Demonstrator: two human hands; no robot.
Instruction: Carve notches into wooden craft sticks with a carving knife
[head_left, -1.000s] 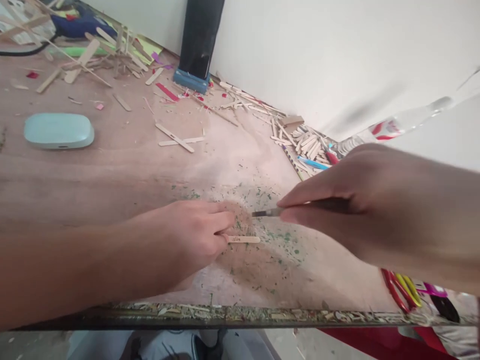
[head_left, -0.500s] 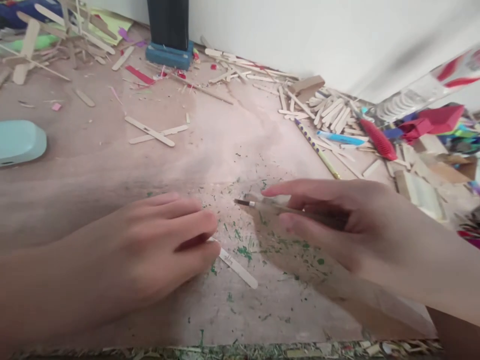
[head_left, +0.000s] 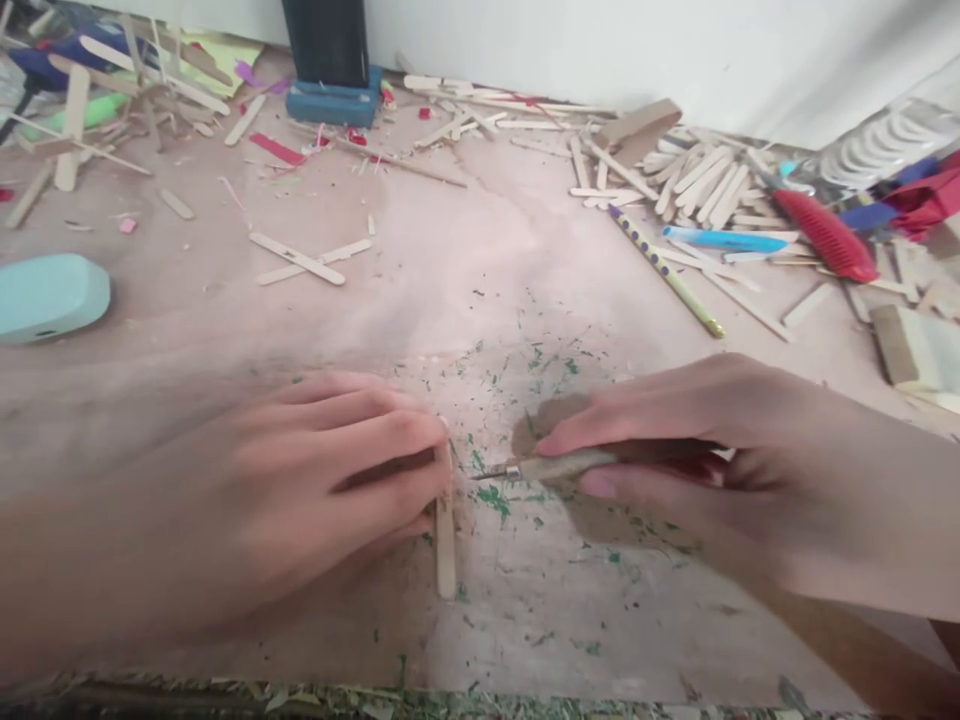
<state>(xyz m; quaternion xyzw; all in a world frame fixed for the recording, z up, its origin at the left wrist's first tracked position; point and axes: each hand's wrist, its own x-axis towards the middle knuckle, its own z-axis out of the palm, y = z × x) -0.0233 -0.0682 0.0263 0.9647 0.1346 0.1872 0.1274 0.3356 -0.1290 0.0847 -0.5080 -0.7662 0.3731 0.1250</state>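
Note:
My left hand [head_left: 330, 490] lies low over the board, its fingers closed on a wooden popsicle stick [head_left: 445, 560]. The stick points nearly straight toward me, and its upper part is partly covered by my fingertips. In my right hand [head_left: 697, 460] is a thin-bladed craft knife [head_left: 559, 466], gripped between thumb and fingers. Its narrow tip points left, a short gap from the stick. Green flakes [head_left: 493, 500] are scattered on the board around the blade.
Two crossed popsicle sticks [head_left: 300, 259] lie farther back. At the right are a dotted pencil [head_left: 667, 272], a blue pen [head_left: 724, 240], a red-handled tool [head_left: 825, 235] and piled sticks [head_left: 712, 185]. A mint-coloured case [head_left: 56, 297] sits left. A dark upright block [head_left: 326, 45] stands behind.
The popsicle stick has turned from slanting to nearly upright in view, with my left hand. My right hand has brought the knife's tip lower, closer to the stick's side.

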